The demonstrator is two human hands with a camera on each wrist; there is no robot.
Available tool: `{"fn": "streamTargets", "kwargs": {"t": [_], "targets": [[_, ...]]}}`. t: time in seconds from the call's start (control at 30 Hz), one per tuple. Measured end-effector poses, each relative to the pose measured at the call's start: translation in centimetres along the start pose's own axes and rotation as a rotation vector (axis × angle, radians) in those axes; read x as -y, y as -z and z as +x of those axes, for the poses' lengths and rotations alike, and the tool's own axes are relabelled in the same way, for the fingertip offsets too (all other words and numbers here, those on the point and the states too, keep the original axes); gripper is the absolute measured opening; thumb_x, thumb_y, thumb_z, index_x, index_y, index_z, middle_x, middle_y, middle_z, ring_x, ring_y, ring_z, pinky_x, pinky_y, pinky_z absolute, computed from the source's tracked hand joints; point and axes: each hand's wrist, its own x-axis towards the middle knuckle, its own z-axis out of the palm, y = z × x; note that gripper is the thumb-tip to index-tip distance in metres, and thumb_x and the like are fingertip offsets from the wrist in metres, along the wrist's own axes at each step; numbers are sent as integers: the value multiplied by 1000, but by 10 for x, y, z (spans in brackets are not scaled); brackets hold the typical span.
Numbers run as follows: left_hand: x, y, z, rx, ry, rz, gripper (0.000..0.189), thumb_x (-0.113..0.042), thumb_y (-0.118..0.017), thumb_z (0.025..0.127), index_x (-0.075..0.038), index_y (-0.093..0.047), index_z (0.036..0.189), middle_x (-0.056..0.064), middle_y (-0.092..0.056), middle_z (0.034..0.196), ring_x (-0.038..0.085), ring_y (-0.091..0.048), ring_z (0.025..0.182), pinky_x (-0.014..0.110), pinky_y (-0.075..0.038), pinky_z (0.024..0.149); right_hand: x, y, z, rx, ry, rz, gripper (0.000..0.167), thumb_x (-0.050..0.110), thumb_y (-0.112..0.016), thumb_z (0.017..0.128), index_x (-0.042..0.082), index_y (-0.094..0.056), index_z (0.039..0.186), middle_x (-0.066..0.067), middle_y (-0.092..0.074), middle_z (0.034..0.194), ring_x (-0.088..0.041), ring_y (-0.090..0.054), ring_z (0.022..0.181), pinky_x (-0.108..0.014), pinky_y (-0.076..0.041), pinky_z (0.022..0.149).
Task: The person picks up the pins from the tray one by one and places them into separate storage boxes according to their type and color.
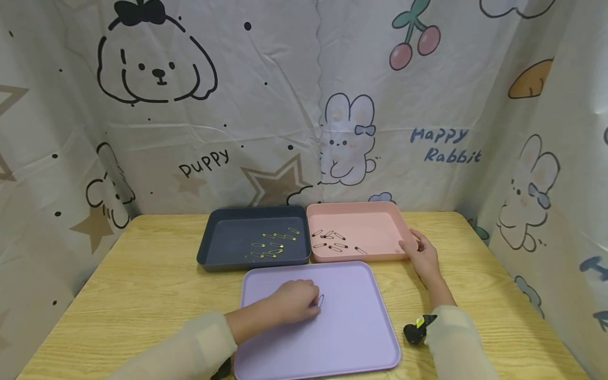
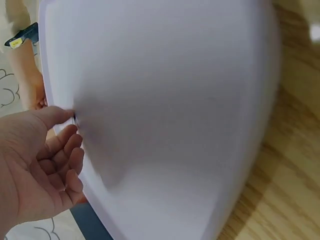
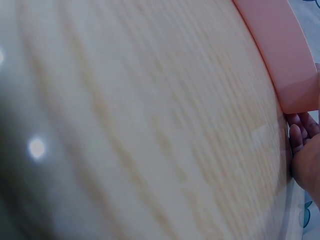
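Over the middle of a lavender tray (image 1: 351, 338), my left hand (image 1: 295, 302) has thumb and forefinger at a small safety pin (image 1: 321, 301). The left wrist view shows the pin as a dark sliver between the tips of the thumb (image 2: 62, 116) and forefinger, the other fingers loosely curled. My right hand (image 1: 424, 259) grips the right front corner of a pink tray (image 1: 375, 227), thumb over the rim and fingers outside. Several black safety pins (image 1: 328, 235) lie in the pink tray's left part. The right wrist view catches this hand (image 3: 305, 145) only at its edge.
A dark blue-grey tray (image 1: 228, 237) stands left of the pink one, with several yellow safety pins (image 1: 273, 245) in its right half. Both stand behind the lavender tray on a wood-grain table (image 1: 157, 295). A printed cloth (image 1: 266, 111) hangs round the back and sides.
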Motion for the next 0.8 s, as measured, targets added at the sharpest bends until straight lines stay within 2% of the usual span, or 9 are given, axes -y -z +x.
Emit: {"fn": "streamTargets", "kwargs": {"t": [0.13, 0.27, 0.5, 0.67, 0.8], "targets": [[-4, 1, 0, -4, 22, -1, 15, -24, -66, 83, -17, -59, 73, -8, -47, 68, 5, -42, 60, 21, -37, 55, -1, 0, -1, -1, -5, -11, 60, 33, -61, 90, 14, -40, 142, -6, -48, 109, -9, -39, 90, -12, -35, 67], [-5, 4, 2, 11, 66, -61, 16, -24, -66, 82, -16, -59, 70, -7, -47, 67, 6, -43, 59, 21, -38, 54, 0, 1, -1, 4, -2, -21, 61, 35, -60, 90, 14, -38, 143, -9, -48, 114, -12, -39, 92, -12, -35, 68], [-6, 5, 8, 15, 105, -126, 14, -19, -66, 79, -14, -59, 68, -6, -48, 64, 7, -44, 58, 22, -38, 54, 2, 2, -1, 23, -9, -8, 64, 37, -60, 90, 15, -36, 144, -13, -47, 119, -12, -38, 96, -11, -35, 69], [-4, 5, 11, 43, 162, -248, 11, -13, -66, 76, -13, -60, 67, -7, -52, 62, 7, -46, 59, 21, -39, 57, 2, 2, -1, 29, -10, 0, 64, 37, -60, 90, 15, -35, 145, -12, -46, 118, -12, -38, 95, -11, -35, 69], [-3, 6, 10, 68, 181, -347, 10, -12, -66, 76, -12, -62, 66, -7, -54, 61, 6, -45, 58, 20, -38, 56, 1, 2, -1, 29, -13, -7, 64, 37, -60, 90, 15, -35, 145, -12, -46, 117, -12, -37, 96, -11, -34, 70]]}}
